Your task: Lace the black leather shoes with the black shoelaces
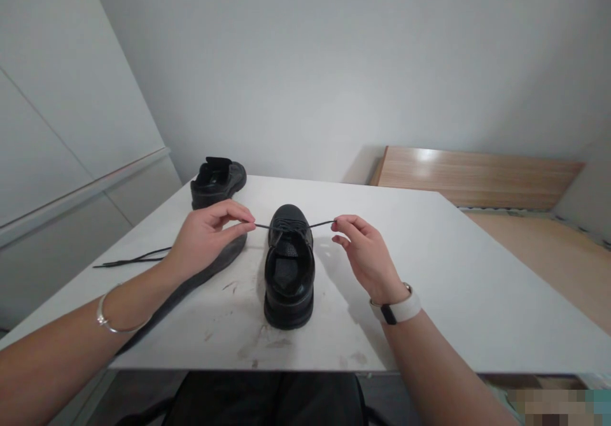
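A black shoe [289,308] stands upright on the white table [410,273], its toe pointing away from me and its heel near the front edge. From its upper part, thin black lace ends stretch out to both sides. My left hand [214,228] pinches the left lace end [261,226] between thumb and fingers. On the other side, my right hand [365,254] pinches the right lace end [322,224] at its fingertips. Both ends look taut, slightly above the shoe. The crossing of the laces over the tongue is too small to make out.
Another black shoe [217,187] stands at the table's back left. A long dark insole-like piece [176,298] lies partly under my left arm, beside a loose black lace [128,261]. Behind the table, at right, is a wooden board [468,174]. A dark seat [267,400] is below the front edge.
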`<state>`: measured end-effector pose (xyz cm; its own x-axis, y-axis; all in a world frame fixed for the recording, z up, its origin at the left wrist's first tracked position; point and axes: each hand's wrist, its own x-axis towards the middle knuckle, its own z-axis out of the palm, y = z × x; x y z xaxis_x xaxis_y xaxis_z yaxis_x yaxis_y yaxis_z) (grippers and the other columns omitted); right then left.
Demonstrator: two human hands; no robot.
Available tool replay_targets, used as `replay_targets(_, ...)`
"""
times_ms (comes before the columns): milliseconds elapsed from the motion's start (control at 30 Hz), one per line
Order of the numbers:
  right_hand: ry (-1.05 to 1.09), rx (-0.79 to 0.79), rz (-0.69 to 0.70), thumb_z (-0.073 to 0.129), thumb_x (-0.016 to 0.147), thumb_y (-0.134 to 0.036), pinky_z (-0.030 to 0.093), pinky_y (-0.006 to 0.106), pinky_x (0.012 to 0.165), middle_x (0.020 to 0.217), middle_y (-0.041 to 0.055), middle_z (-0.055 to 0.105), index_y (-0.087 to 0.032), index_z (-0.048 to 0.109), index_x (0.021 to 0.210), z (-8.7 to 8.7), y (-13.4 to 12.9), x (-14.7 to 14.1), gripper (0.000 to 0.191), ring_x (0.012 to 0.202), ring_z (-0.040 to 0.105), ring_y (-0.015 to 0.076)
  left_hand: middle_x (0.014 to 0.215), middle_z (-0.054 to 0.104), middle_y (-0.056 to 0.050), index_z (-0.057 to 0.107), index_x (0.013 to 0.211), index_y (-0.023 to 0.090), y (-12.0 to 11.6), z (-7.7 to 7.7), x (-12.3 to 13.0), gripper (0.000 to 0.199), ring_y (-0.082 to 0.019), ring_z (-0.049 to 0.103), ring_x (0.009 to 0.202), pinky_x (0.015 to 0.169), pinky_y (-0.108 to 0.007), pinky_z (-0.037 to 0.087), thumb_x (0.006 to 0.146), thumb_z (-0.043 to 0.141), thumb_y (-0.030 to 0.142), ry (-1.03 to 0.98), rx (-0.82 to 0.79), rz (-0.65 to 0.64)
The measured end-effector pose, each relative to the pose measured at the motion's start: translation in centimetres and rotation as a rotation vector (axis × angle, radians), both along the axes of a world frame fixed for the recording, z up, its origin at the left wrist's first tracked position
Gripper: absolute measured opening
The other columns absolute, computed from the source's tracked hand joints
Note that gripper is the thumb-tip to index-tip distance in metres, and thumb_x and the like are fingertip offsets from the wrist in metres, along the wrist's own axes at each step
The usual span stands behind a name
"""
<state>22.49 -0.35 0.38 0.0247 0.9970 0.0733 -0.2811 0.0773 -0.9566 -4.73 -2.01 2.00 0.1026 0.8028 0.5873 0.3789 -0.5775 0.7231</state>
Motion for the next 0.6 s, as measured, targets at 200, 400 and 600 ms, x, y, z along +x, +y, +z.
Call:
replay_targets(200, 0.104, 0.189, 0.226, 0.073, 0.081, -0.043, 0.051, 0.023, 0.059, 0.088, 0.0013, 0.070, -0.019, 0.057, 0.084, 3.2, -1.4, -3.4, 0.028, 0.065, 0.060, 0.0087, 0.083, 0.068, -0.003, 0.071, 0.076, 0.018, -0.2, 3.3, 2.9, 0.008, -0.016, 0.063, 0.082, 0.080, -0.030, 0.049, 0.081, 0.076, 0.022, -0.019, 0.064, -0.065)
replay_targets(400, -0.111, 0.296, 0.296, 0.075, 0.079, -0.038, 0.055, 0.022, 0.059, 0.072, -0.0021, 0.066, -0.017, 0.066, 0.091, 4.5, -2.2, -5.4, 0.025, 0.059, 0.061, 0.0079, 0.080, 0.061, -0.001, 0.073, 0.076, 0.019, 0.3, 4.1, 5.3, 0.006, -0.014, 0.057, 0.080, 0.072, -0.028, 0.044, 0.078, 0.078, 0.020, -0.126, 0.113, -0.152)
replay_targets(600, -0.172, 0.290, 0.278, 0.077, 0.076, -0.038, 0.053, 0.021, 0.055, 0.071, -0.0005, 0.068, -0.016, 0.070, 0.088, 4.3, -2.0, -5.1, 0.026, 0.057, 0.060, 0.0078, 0.084, 0.063, -0.002, 0.076, 0.077, 0.020, 0.3, 3.1, 5.3, 0.002, -0.014, 0.059, 0.081, 0.073, -0.027, 0.047, 0.078, 0.078, 0.020, -0.220, 0.048, -0.166)
